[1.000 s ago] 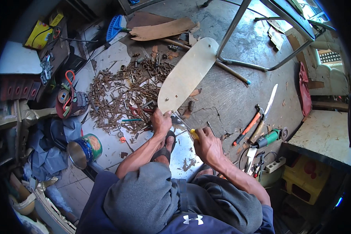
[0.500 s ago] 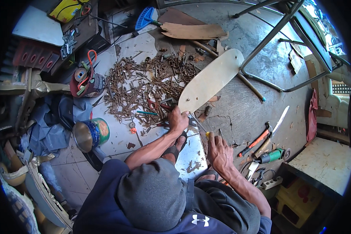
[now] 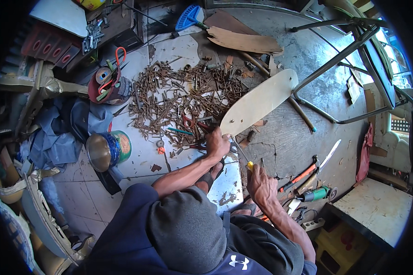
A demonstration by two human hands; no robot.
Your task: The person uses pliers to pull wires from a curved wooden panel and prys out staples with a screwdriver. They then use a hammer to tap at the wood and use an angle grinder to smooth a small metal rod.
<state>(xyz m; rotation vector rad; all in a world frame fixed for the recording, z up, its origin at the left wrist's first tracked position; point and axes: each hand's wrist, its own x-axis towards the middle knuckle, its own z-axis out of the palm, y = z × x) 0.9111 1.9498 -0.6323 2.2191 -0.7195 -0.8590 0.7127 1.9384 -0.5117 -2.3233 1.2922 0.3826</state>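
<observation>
My left hand (image 3: pixel 218 143) grips the near end of a long pale board (image 3: pixel 258 103) with rounded ends. A small bolt-like fitting sits near that end, and the far end lies by the metal frame's legs. My right hand (image 3: pixel 263 185) is closed around the yellow handle of a screwdriver (image 3: pixel 242 152). Its shaft slants up and left toward the board's near end; I cannot tell whether the tip touches it. Red-handled pliers (image 3: pixel 190 124) lie among rusty nails and screws (image 3: pixel 170 96) left of the board. Part of a dark tool shows beneath my left hand.
To the right lie an orange-handled hammer (image 3: pixel 303 174), a long blade (image 3: pixel 329 156) and a green angle grinder (image 3: pixel 314 194). A metal chair frame (image 3: pixel 337 50) stands at far right. A tipped can (image 3: pixel 101 152) and a tool bucket (image 3: pixel 109 87) are at left, a blue broom (image 3: pixel 188 18) behind.
The whole view has shifted, so most things sit slightly farther right and lower. Both hands keep their holds on the board and the screwdriver, with little visible movement between them.
</observation>
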